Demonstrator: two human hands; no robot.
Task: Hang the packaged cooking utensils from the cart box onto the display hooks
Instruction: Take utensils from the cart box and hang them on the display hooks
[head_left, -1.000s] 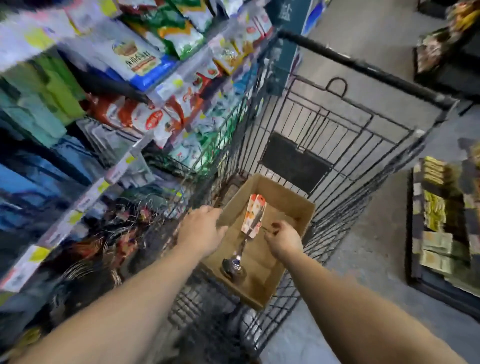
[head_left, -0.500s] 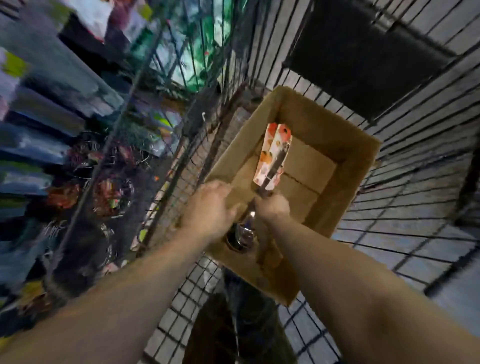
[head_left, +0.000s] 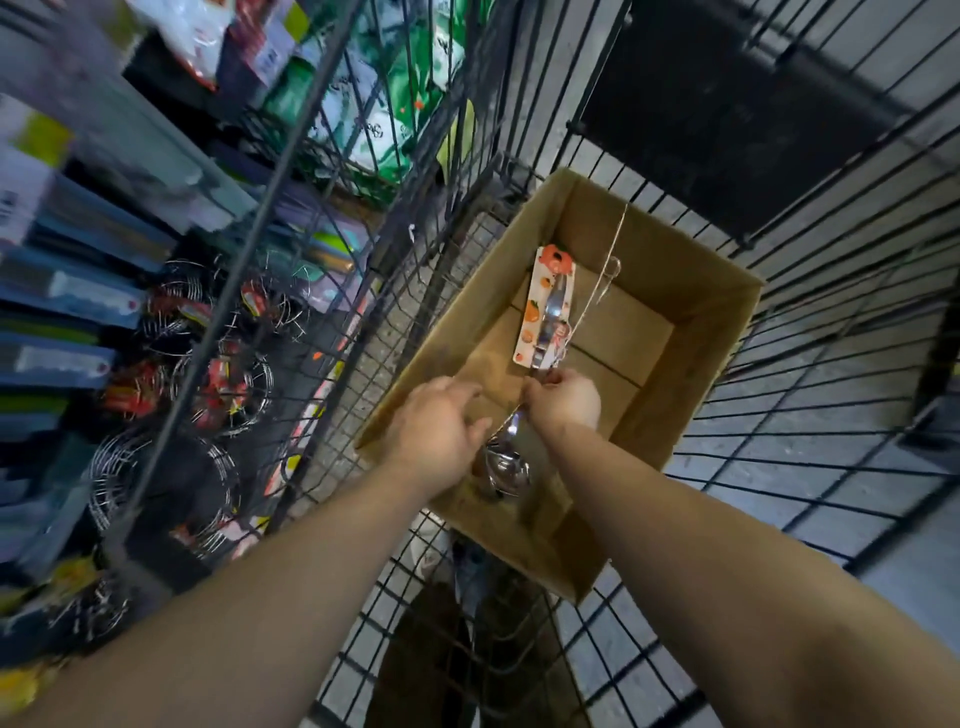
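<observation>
Hanging on shelf hooks at left: wire strainers (head_left: 218, 384). Inside the wire cart (head_left: 810, 364), reaching into the cardboard box (head_left: 691, 332): left hand (head_left: 436, 431), fingers loosely spread, holding nothing; right hand (head_left: 563, 397), fingers curled round the handle of a carded ladle (head_left: 545, 322) lying in the box.

We reach both bare forearms forward and down, side by side. Our left hand (head_left: 436, 426) lies palm down with its fingers loosely bent and pointing toward the right one. Our right hand (head_left: 563, 397) sits just beside it, knuckles up and fingers curled in a pinch.
</observation>
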